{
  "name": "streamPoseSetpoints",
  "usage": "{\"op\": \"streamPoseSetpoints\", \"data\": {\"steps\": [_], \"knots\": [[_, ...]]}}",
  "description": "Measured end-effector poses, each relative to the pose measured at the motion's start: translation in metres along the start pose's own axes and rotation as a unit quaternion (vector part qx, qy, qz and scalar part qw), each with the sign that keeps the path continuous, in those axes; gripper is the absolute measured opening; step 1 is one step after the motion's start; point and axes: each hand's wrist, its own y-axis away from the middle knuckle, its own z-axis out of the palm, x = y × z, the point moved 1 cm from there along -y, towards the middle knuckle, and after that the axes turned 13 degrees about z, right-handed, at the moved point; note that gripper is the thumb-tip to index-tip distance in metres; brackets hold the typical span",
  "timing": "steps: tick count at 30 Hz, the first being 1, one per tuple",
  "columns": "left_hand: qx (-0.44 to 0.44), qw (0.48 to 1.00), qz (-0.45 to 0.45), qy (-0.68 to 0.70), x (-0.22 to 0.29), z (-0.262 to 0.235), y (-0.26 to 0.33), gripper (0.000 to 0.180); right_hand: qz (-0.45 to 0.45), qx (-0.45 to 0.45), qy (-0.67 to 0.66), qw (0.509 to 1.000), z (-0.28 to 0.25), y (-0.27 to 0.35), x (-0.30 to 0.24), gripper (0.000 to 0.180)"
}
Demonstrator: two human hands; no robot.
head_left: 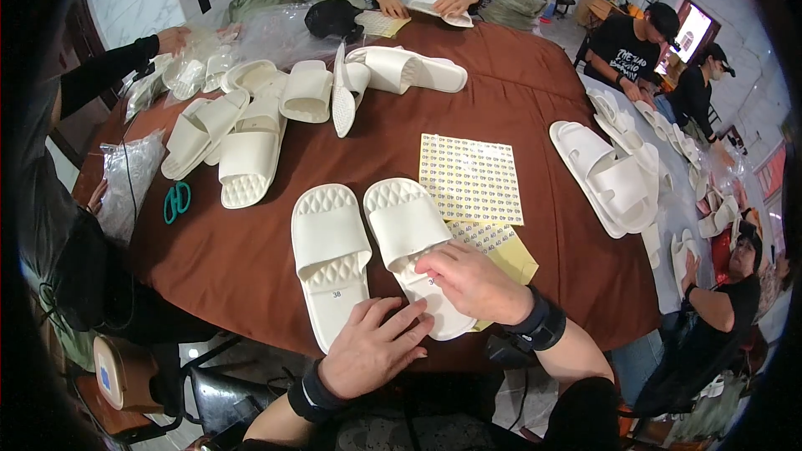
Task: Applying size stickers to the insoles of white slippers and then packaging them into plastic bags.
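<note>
Two cream slippers lie side by side in front of me, toes pointing away: the left slipper (332,238) and the right slipper (407,234). Each has a small printed mark on its insole. My left hand (373,342) rests over the heel ends, fingers stretched out and holding nothing. Inside the right slipper, just behind its strap, my right hand (480,281) has its fingers curled together at the insole mark; whatever they pinch, if anything, is hidden. A sheet of small printed stickers (470,177) lies beyond that slipper, partly over a yellow sticker sheet (511,257) next to my right wrist.
More cream slippers (251,150) lie in a heap at the far left, near teal scissors (177,202) and a clear plastic bag (134,179). Another slipper pair (610,184) sits at the right edge of the brown cloth (380,146). Several people work around the tables.
</note>
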Motion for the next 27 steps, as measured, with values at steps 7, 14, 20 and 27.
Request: {"op": "streamPoseSetpoints", "data": {"steps": [7, 14, 20, 27], "knots": [[0.001, 1.000, -0.005, 0.010, -0.0010, -0.0001, 0.0000, 0.043, 0.006, -0.011, 0.015, 1.000, 0.0020, -0.0009, 0.0002, 0.024], [0.003, 1.000, -0.005, 0.006, -0.0018, 0.0015, 0.0016, 0.044, 0.025, -0.001, -0.009, 1.000, -0.0004, -0.0003, -0.0048, 0.024], [-0.001, 1.000, -0.006, 0.004, -0.0010, -0.0003, -0.0002, 0.043, 0.027, -0.012, -0.005, 1.000, 0.0000, -0.0006, -0.0032, 0.024], [0.000, 1.000, -0.008, 0.009, -0.0011, 0.0016, 0.0006, 0.043, 0.014, -0.006, -0.008, 1.000, 0.0010, 0.0000, -0.0014, 0.026]]}}
